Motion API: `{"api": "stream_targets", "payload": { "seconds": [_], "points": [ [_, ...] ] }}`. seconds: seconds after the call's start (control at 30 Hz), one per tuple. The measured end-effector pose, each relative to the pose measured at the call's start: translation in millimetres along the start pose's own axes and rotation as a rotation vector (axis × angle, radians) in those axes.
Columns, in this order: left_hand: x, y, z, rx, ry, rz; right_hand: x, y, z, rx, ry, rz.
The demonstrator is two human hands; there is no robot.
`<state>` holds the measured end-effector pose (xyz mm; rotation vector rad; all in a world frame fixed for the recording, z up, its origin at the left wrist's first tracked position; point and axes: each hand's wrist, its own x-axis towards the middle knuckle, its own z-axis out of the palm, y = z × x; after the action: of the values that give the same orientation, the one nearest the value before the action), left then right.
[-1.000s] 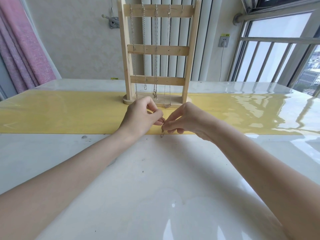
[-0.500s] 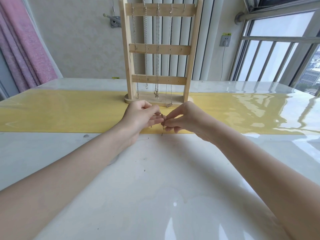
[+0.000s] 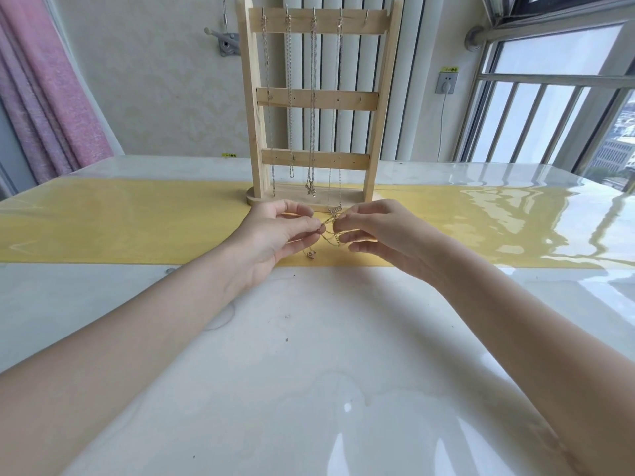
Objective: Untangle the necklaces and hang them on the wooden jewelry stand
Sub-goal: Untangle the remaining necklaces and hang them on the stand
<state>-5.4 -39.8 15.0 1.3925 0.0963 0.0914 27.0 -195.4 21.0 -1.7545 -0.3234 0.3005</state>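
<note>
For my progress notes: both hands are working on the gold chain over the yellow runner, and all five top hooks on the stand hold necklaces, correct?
Not quite. The head view shows four necklaces on the stand; the rightmost top hook is empty. The left hand and right hand do hold the gold chain over the yellow runner.

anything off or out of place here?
Only the thin gold chain necklace: a tangle strung between the left hand and right hand. Four chains hang straight on the wooden jewelry stand; its fifth hook is empty.
</note>
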Motion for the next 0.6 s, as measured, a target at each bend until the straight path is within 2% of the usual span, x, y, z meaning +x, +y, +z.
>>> {"api": "stream_targets", "payload": {
  "seconds": [0.2, 0.37, 0.6],
  "points": [
    [0.0, -3.0, -1.3, 0.045, -0.011, 0.004, 2.9, -0.1, 0.2, -0.031, 0.131, -0.084],
    [-0.5, -4.1, -0.8, 0.086, -0.022, 0.020, 1.6, -1.8, -1.5, 0.189, 0.059, -0.087],
    [-1.7, -6.3, 1.3, 0.246, -0.084, 0.063, 1.1, -2.1, -1.7, 0.214, -0.003, -0.100]
  ]
}}
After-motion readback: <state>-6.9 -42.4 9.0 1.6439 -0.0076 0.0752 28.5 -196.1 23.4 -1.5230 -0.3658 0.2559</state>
